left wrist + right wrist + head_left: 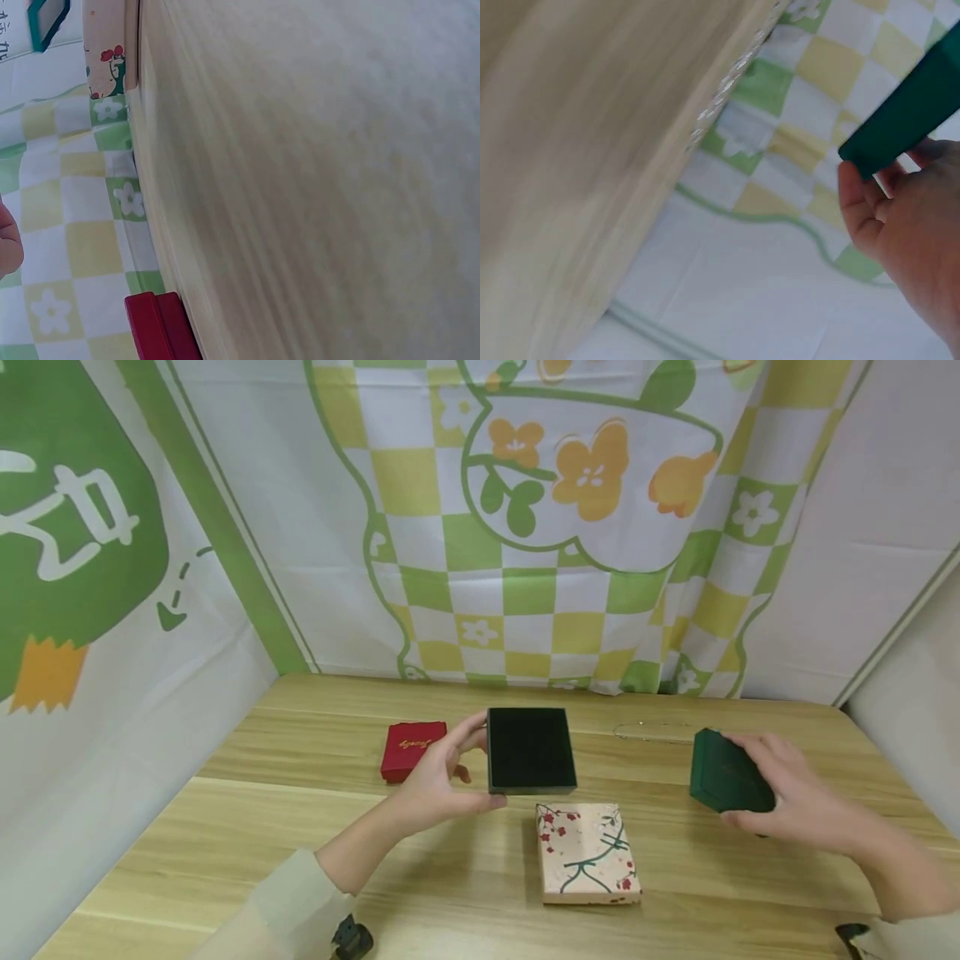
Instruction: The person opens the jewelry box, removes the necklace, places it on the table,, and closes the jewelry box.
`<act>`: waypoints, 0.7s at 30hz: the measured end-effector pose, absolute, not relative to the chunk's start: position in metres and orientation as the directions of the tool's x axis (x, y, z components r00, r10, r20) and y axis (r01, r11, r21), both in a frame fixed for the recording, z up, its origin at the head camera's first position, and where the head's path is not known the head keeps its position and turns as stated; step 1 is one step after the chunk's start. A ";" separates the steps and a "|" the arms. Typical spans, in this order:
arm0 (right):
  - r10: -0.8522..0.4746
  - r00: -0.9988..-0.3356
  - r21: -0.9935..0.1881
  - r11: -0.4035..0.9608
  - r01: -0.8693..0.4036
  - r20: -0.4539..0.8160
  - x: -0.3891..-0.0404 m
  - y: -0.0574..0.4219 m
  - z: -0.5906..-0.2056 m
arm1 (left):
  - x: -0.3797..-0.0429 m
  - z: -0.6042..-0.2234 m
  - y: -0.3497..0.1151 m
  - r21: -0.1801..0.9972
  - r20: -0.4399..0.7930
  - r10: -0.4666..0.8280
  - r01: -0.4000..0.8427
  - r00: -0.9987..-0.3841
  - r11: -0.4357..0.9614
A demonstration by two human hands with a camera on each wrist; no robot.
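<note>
Far left, pale fabric point(217, 627) with a big green shape and white lettering, hung beside the wood-grain counter point(247, 827). Next, flat on the counter toward the back, a red box point(401, 752) with gold lettering on top, partly behind the left hand in the head view. Then the left hand point(442, 781), thumb at the near corner and fingers at the far one, pinching a shallow dark tray point(532, 750) by its left side; tray tilted, with its black inside toward the head camera. In the left wrist view, only a bit of that hand at the left edge.

Nearer than the tray, flat on the counter, a cream box point(588, 852) with red blossoms and dark green branches. Behind all this, checked green, yellow and white fabric point(528, 593) with orange flowers. Farther right, toward the back of the counter, a thin chain point(654, 740) in a long loop, just beside a green box part point(723, 768). Around that part, gripping it clear of the counter, the right hand point(795, 793), thumb on the near side.
</note>
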State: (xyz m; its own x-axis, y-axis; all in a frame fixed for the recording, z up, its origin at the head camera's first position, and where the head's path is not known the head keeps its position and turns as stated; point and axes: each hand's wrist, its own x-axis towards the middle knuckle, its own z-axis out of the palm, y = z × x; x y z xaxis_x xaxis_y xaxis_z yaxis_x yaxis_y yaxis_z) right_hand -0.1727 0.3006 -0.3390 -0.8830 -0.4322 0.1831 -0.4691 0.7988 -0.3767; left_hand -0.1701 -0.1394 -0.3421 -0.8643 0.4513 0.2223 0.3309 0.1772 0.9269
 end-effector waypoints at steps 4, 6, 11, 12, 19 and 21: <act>-0.461 -0.852 -0.359 0.773 -0.522 0.246 -0.177 0.276 -0.327 | -0.170 -0.343 -0.137 0.929 0.206 0.449 0.318 -0.869 0.188; -0.485 -0.834 -0.357 0.754 -0.551 0.264 -0.179 0.263 -0.322 | -0.170 -0.344 -0.136 0.930 0.202 0.450 0.315 -0.870 0.191; -0.531 -0.800 -0.393 0.697 -0.599 0.278 -0.181 0.235 -0.308 | -0.172 -0.346 -0.132 0.933 0.203 0.463 0.314 -0.863 0.175; -0.538 -0.796 -0.404 0.686 -0.605 0.279 -0.181 0.230 -0.306 | -0.172 -0.347 -0.132 0.935 0.199 0.464 0.309 -0.863 0.173; -0.604 -0.733 -0.421 0.604 -0.677 0.312 -0.180 0.197 -0.294 | -0.173 -0.350 -0.129 0.941 0.188 0.493 0.300 -0.849 0.158; -0.624 -0.712 -0.406 0.588 -0.699 0.323 -0.178 0.189 -0.291 | -0.173 -0.351 -0.128 0.939 0.191 0.501 0.306 -0.844 0.159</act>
State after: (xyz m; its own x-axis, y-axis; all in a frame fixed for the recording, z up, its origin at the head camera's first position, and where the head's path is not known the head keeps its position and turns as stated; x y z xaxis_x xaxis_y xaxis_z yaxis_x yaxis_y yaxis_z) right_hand -0.1778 0.1891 -0.2908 -0.7119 -0.6237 0.3227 -0.6994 0.5881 -0.4063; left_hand -0.1730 -0.1280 -0.3508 -0.8443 0.5008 0.1905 0.3060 0.1587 0.9387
